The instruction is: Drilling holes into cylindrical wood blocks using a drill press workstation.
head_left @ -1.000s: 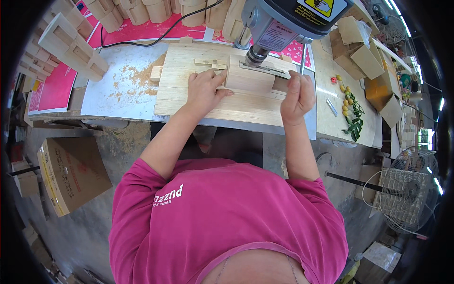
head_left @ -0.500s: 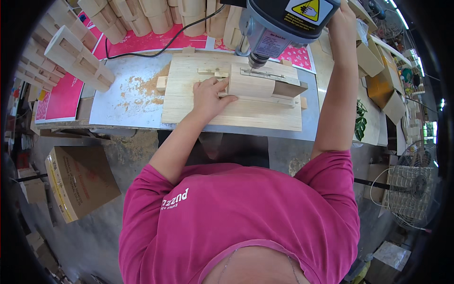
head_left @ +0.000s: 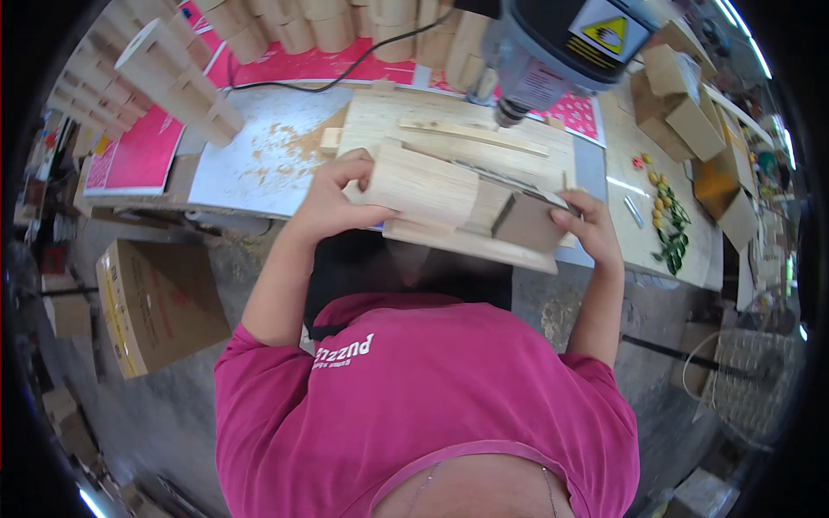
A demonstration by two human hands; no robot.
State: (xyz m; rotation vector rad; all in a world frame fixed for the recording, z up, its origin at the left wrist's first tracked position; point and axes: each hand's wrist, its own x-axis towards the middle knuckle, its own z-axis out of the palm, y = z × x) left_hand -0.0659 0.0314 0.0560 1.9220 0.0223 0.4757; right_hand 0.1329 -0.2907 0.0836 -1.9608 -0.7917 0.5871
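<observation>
A pale wooden block with a rounded face [head_left: 423, 186] is held at the front of the bench, its right end lower and nearer me. My left hand [head_left: 337, 200] grips its left end, thumb on the near side. At the other end, my right hand [head_left: 591, 226] pinches a flat grey-brown piece [head_left: 528, 223] that sticks out of the block. Along the block's far edge runs a thin metal strip [head_left: 501, 177], and under it projects a flat wooden board [head_left: 475, 245]. Behind stands a bench drill [head_left: 553, 65], its chuck [head_left: 509, 114] above a larger wooden base board [head_left: 371, 116].
A wooden strip [head_left: 475, 138] lies on the base board. Several wooden cylinders [head_left: 177, 78] stand at the back left, near sawdust [head_left: 289, 155]. A black cable [head_left: 345, 79] crosses the back. Right are a leafy sprig [head_left: 673, 233] and cardboard boxes [head_left: 673, 108]; a carton [head_left: 164, 302] sits lower left.
My right hand has come down from the drill's right side onto the block's right end. The block has left its place below the chuck, moving toward me and tilting. The view has shifted slightly.
</observation>
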